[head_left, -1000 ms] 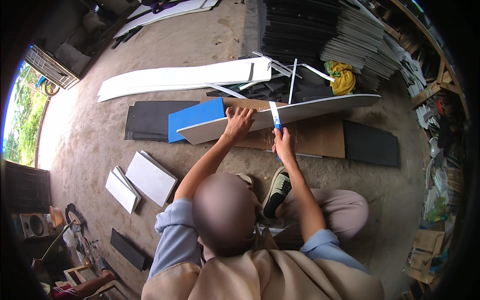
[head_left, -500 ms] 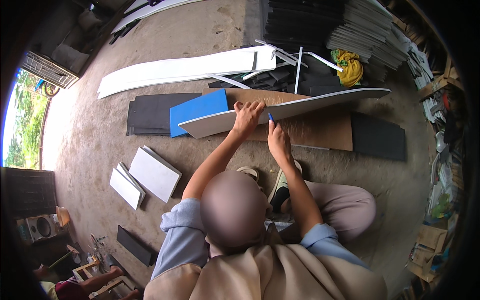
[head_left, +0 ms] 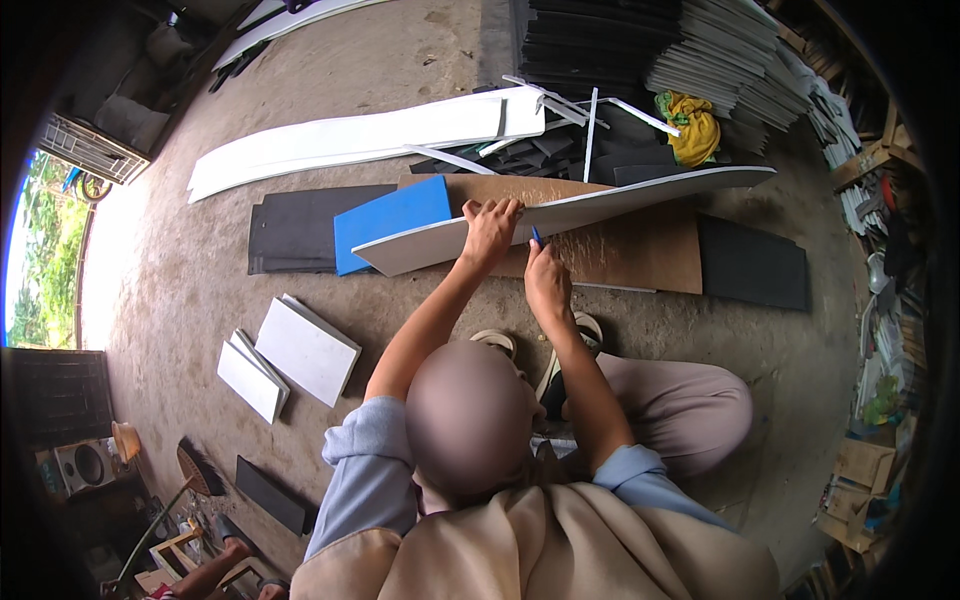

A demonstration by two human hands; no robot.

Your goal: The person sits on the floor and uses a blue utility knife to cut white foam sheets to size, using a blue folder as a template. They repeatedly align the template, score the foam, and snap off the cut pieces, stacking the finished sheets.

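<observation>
A long pale grey sheet [head_left: 415,254] stands tilted on edge over a brown board [head_left: 645,250]. My left hand [head_left: 490,232] is closed over its upper edge, fingers curled across the top and the thumb side hidden. Close to its right, my right hand [head_left: 548,282] grips a slim blue tool [head_left: 537,237] whose tip is at the sheet's near face; I cannot tell whether they touch. Under the sheet's left end lies a blue panel [head_left: 392,222], partly covering a dark sheet stack [head_left: 290,232]. Another dark sheet [head_left: 752,262] sticks out at the right.
Long white sheets [head_left: 350,140] lie beyond, beside dark scraps, white strips and a yellow cloth [head_left: 692,130]. Tall sheet stacks [head_left: 610,45] stand at the far right. Smaller white panels [head_left: 308,350] rest on the floor at left. Lower left are a broom [head_left: 200,468] and another person's limb [head_left: 215,570].
My hands keep nearly the same place on the sheet and tool; the whole view has shifted slightly. At the lower left, the broom has swung into fuller view and the other person has moved.
</observation>
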